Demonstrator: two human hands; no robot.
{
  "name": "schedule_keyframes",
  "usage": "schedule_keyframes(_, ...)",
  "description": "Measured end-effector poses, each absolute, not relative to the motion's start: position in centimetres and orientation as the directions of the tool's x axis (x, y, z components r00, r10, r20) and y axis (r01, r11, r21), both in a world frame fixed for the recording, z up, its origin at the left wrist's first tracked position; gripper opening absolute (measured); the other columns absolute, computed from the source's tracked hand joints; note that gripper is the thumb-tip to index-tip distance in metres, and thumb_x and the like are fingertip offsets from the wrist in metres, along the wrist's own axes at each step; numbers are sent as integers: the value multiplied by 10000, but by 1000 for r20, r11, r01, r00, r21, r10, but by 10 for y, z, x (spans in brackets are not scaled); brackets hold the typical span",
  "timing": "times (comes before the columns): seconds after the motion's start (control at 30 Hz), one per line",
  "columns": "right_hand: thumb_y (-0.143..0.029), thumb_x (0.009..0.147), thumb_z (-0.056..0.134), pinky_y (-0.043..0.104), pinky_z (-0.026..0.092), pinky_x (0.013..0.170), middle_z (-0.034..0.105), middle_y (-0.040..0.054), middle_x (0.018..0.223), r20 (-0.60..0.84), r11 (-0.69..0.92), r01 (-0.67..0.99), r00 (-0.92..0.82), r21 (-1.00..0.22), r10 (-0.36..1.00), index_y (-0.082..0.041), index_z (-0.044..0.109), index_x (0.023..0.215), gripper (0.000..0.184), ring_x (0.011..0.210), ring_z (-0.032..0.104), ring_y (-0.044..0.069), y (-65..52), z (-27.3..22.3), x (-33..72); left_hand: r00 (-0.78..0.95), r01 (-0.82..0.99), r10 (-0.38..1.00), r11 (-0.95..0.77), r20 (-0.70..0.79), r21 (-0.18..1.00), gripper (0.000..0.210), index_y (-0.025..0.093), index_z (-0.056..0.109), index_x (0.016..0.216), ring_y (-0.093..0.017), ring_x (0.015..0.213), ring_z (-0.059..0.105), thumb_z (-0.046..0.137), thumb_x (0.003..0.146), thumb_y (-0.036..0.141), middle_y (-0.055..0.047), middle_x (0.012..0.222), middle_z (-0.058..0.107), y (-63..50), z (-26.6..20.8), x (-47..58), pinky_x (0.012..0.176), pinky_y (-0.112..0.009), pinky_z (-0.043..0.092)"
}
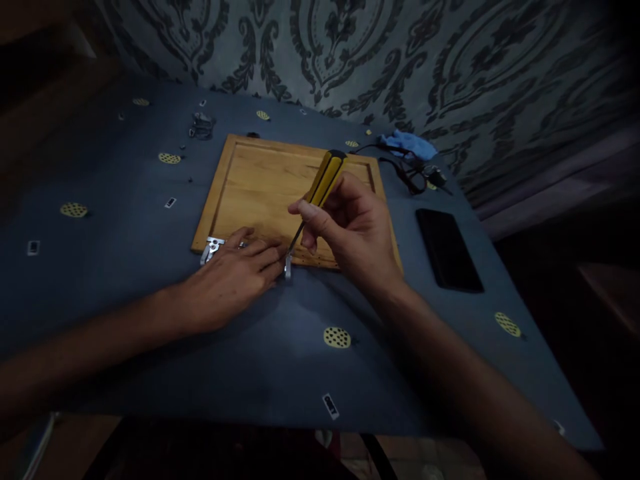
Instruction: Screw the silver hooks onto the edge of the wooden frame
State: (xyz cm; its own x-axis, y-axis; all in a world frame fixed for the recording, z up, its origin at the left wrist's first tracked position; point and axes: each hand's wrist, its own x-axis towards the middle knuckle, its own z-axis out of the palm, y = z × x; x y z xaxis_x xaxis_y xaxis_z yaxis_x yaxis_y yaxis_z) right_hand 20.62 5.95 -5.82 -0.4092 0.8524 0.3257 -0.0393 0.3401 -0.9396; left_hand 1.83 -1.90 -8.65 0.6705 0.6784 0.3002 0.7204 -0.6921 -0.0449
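My right hand (pixel 357 233) is closed around a yellow-and-black screwdriver (pixel 326 179), its shaft slanting down to the left. The tip meets a small metal hinge (pixel 289 268) at the near edge of a wooden panel (pixel 270 180). Flat across that same edge lies my left hand (pixel 240 270), fingers stretched out, fingertips beside this hinge; what is under the palm is hidden. Another metal hinge (pixel 214 248) sits at the panel's near left corner, left of my left hand. The screw, if any, at the screwdriver's tip is too small to see.
A black phone (pixel 449 250) lies right of the panel. Glasses (pixel 413 180) and a blue cloth (pixel 409 144) are at the back right. A small clear plastic packet (pixel 202 125) rests at the back left. The table (pixel 200 373) meets a patterned wall (pixel 350 60) behind.
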Motion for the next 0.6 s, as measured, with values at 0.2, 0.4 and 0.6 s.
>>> schedule_keyframes(0.2,-578,814,797,262,588,473,683,-47,841,313,308,-88,-452,-947,835,-281,589,933,382,512,603,90,64,-56,205,683,715,683,-697,259,-50,284,147,640,1257,-240,1265,607,465,1051,235,-99,1359,685,-20,-87,17,1132,-464,372)
schedule_keyframes(0.4,-554,904,713,270,615,533,689,-40,885,314,322,-65,-466,-944,827,-283,615,987,300,554,635,95,61,-54,211,666,722,682,-691,301,-34,270,157,640,1246,-229,1268,603,473,1042,211,-94,1310,707,-20,-89,18,1132,-450,371)
schedule_keyframes(0.6,-542,901,722,257,592,504,685,-37,884,353,363,-60,-419,-930,836,-270,581,905,307,535,623,86,58,-57,213,671,718,679,-695,297,-33,259,161,636,1235,-225,1222,627,469,1046,218,-98,1349,683,-19,-88,17,1133,-443,373)
